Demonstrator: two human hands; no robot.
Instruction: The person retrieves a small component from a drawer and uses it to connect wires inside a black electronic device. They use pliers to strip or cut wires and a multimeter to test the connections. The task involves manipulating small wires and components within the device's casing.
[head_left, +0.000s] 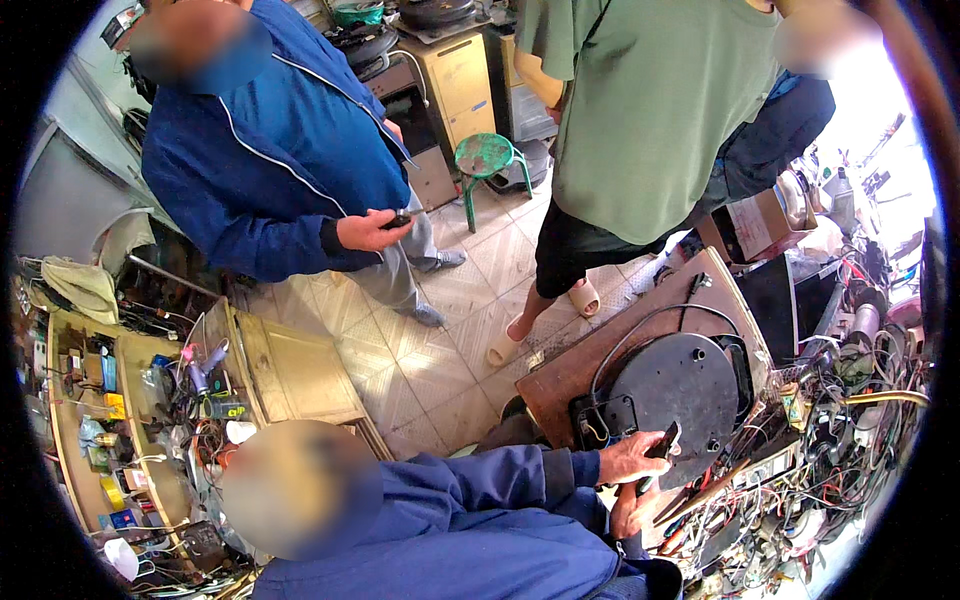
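Observation:
Neither of my hands shows. A seated co-worker in blue (450, 540) at the bottom has two hands (625, 458) around a dark, slim object (662, 440), too small to name, over a round black appliance part (650, 385) with a cable, which lies on a wooden board (545, 385). A standing person in a blue jacket (250, 150) at upper left holds a small dark object (400, 220) in one hand (365, 230). Another standing person in a green T-shirt (640, 120) is at upper right, face turned out of clear view.
Dense piles of cables and parts (830, 450) line the right side. A cardboard box (750, 225) sits at right. Wooden drawers with small parts (105, 440) and a cabinet (290, 365) stand at left. A green stool (483, 155) stands on the tiled floor (400, 370).

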